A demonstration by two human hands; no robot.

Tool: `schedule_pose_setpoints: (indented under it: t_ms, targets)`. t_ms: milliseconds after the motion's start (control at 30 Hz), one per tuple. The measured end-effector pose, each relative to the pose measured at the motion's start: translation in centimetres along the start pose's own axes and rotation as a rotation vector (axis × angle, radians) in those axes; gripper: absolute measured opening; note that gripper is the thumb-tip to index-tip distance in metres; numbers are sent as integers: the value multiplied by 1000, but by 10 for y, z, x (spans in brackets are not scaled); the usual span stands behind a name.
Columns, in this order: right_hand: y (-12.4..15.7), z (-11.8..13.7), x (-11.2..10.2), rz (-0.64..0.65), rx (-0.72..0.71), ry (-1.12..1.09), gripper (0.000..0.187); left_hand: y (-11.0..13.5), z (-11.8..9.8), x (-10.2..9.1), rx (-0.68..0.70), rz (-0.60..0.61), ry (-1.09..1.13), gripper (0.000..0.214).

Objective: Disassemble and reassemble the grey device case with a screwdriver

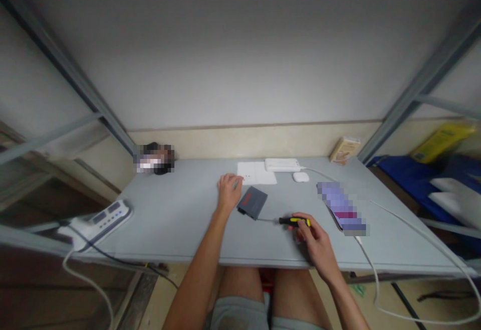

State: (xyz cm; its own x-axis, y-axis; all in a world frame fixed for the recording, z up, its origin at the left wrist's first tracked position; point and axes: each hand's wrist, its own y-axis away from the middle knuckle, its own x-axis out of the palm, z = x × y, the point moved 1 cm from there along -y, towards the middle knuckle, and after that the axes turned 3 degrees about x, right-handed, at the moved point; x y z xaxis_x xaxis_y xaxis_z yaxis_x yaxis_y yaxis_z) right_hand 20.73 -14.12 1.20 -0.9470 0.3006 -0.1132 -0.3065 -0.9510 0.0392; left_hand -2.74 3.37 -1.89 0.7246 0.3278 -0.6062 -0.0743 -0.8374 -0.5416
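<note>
My right hand (313, 239) is closed around the black and yellow handle of a screwdriver (295, 220). Its thin shaft points left, with the tip at the near edge of a dark grey box-shaped device (253, 202) with red lettering. The device lies at an angle on the table. Beyond it, my left hand (230, 189) reaches to the left edge of a white paper sheet (259, 177), thumb and fingers pinched together. Whatever may be between those fingertips is too small to make out. Several tiny dark specks (247, 176) lie on the paper near them.
A white power bank (281, 165) with a cable overlaps the paper, beside a white earbud case (301, 176). To the right lies a phone (341, 207) on a cable; a small box (344, 150) stands behind. A power strip (103, 222) sits at the left edge of the table (169, 224).
</note>
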Motion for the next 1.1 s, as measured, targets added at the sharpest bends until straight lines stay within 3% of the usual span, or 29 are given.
schedule_pose_setpoints:
  t_ms: [167, 433, 567, 800, 1100]
  targets:
    - [-1, -4, -1, -25, -7, -35, 53, 4, -8, -2, 106, 49, 116, 17]
    - [-1, -4, -2, -113, -15, -133, 54, 8, -29, -10, 218, 262, 270, 17]
    - [-2, -4, -1, -75, -19, -103, 54, 14, -39, -6, 261, 342, 309, 18]
    - [-3, -9, -1, 4, -16, -36, 53, 15, -40, -3, 259, 325, 309, 22]
    - [0, -6, -1, -119, -6, -152, 52, 14, -39, -5, 230, 368, 328, 20]
